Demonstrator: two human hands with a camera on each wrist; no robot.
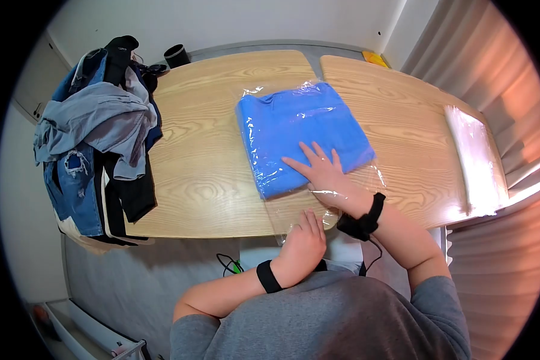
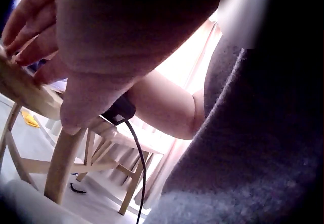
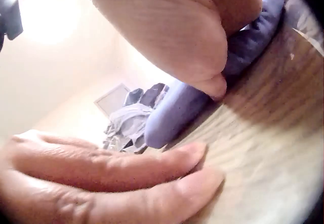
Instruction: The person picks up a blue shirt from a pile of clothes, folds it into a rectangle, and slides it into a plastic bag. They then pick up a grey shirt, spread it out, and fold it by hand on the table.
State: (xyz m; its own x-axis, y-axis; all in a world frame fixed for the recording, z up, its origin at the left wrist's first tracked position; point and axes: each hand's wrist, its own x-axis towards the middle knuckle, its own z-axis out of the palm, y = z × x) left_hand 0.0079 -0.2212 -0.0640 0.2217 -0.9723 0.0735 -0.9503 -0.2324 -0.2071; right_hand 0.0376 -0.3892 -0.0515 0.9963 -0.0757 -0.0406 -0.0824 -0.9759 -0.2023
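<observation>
Grey-sleeved arms enter from 6 o'clock in the head view. Left hand point(image 1: 304, 240) rests at the near table edge, fingers together and lightly curled over the loose end of the clear plastic bag point(image 1: 270, 207); whether they pinch the film cannot be told. Right hand point(image 1: 324, 170) lies flat, fingers straight and spread apart, pressing the near right corner of the folded blue garment point(image 1: 294, 129) inside the bag. Garment sits mid-table on the wooden table point(image 1: 204, 180). Heap of denim and grey clothes point(image 1: 96, 138) lies at 9 o'clock. Dark cup point(image 1: 176, 56) stands at 11 o'clock. Stack of clear bags point(image 1: 474, 159) lies at 3 o'clock.
</observation>
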